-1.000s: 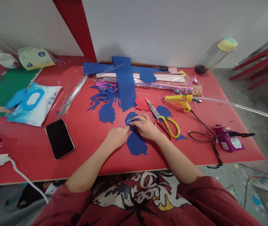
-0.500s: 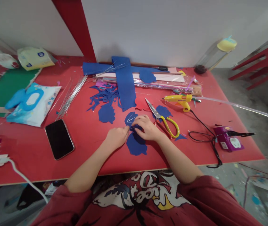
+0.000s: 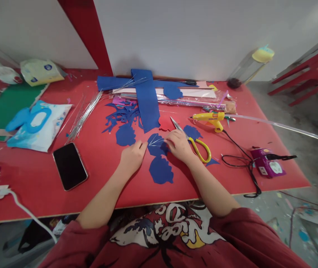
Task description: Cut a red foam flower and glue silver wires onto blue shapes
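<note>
Thin silver wires (image 3: 156,141), bent in a V, lie over a blue foam cutout (image 3: 155,149) with a scalloped edge. My right hand (image 3: 179,146) pinches their right-hand ends, its fingers covering part of that cutout. My left hand (image 3: 133,156) rests just left of the V's point with thumb and forefinger close together; whether a wire end is between them is too small to tell. Nearer me is a second blue cutout (image 3: 161,169). Scissors (image 3: 200,147) with yellow handles lie beside my right hand, partly hidden by it.
A yellow glue gun (image 3: 210,117) with a clear glue stick lies at right, its black cord near a purple power socket (image 3: 267,163). Blue scraps (image 3: 122,115), blue foam strips (image 3: 147,100) and a wire bundle (image 3: 87,115) lie behind. A phone (image 3: 69,166) and wipes pack (image 3: 40,124) are left.
My hands have moved apart, left hand leftward and right hand slightly right and up. More of the blue cutout and the wires now shows between them.
</note>
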Motion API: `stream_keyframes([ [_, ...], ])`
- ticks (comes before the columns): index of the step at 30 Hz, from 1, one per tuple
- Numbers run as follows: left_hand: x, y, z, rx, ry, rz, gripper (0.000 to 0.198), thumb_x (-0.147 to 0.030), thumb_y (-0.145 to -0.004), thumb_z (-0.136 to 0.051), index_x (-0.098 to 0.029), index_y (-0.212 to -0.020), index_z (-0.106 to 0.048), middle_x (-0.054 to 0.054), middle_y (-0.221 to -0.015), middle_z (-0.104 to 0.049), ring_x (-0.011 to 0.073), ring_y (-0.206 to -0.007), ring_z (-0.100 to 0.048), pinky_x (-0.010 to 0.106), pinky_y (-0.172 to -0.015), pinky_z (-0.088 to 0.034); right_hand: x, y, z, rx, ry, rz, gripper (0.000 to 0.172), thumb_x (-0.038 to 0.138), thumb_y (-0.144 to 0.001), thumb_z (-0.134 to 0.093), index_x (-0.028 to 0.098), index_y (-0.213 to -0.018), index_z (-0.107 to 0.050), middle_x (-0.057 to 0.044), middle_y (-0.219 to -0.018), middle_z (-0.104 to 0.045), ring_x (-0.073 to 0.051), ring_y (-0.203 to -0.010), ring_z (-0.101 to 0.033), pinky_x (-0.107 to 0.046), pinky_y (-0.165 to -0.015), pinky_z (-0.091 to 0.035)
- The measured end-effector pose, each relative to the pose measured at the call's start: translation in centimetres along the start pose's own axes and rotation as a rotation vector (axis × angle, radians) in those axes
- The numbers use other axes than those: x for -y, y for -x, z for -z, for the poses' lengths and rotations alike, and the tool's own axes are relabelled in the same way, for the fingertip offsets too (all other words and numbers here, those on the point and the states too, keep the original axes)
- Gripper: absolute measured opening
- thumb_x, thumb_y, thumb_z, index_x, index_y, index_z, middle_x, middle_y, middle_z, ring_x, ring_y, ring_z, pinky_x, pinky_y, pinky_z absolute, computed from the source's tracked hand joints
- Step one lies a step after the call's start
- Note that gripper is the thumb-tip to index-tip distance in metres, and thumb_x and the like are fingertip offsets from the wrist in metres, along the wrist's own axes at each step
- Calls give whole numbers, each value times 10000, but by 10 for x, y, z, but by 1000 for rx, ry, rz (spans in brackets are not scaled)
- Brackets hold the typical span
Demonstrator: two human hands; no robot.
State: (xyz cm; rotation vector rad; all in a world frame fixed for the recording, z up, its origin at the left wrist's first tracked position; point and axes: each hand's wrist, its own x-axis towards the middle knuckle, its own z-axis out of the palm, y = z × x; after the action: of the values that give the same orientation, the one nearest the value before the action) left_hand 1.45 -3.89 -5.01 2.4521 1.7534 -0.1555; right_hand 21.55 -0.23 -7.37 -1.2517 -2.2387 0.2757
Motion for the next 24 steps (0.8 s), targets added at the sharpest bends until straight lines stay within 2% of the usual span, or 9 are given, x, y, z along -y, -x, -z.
stream_keyframes([
  [4, 8, -2, 4, -19, -35, 30, 408, -94, -882, -255, -176, -1167, -535, 95, -1033, -598, 187, -835, -605, 256, -580, -397, -7, -2, 11, 4, 76, -101, 170, 196, -875, -418, 182, -777, -556, -92, -851, -637, -227, -865, -534, -352, -782, -388],
  [8, 12, -3, 2, -57, 14, 75, 396, -140, -892, -278, -208, -1177, -543, 82, -1084, -579, 168, -810, -595, 243, -567, -395, -11, 9, 30, 115, 270, -335, 74, 209, -828, -473, 171, -842, -535, -114, -858, -592, -247, -801, -539, -340, -684, -393],
  [11, 14, -3, -3, -72, 79, 84, 413, -147, -890, -295, -227, -1224, -524, 81, -1065, -573, 157, -810, -587, 233, -602, -415, -10, 28, 42, 213, 447, -471, 156, 249, -792, -516, 168, -925, -509, -137, -899, -558, -268, -786, -543, -340, -640, -386],
  [15, 14, -5, -6, -90, 193, 91, 457, -105, -872, -295, -191, -1275, -490, 95, -1040, -569, 163, -860, -575, 244, -706, -443, -7, 48, 43, 285, 527, -556, 237, 160, -730, -499, 138, -964, -473, -171, -909, -557, -280, -759, -556, -351, -647, -386],
  [20, 14, -7, -6, -140, 287, 105, 476, -50, -845, -286, -89, -1280, -475, 133, -1042, -556, 185, -920, -556, 271, -784, -449, -5, 47, 35, 193, 417, -765, 328, 167, -684, -501, 104, -999, -441, -166, -842, -594, -284, -744, -570, -342, -624, -377],
  [24, 16, -8, -9, -162, 325, 107, 481, -37, -838, -287, -79, -1280, -471, 136, -1034, -551, 187, -931, -551, 287, -809, -453, -12, 44, 34, 131, 291, -885, 238, 193, -648, -529, 151, -874, -471, -118, -745, -587, -268, -695, -558, -331, -582, -359],
])
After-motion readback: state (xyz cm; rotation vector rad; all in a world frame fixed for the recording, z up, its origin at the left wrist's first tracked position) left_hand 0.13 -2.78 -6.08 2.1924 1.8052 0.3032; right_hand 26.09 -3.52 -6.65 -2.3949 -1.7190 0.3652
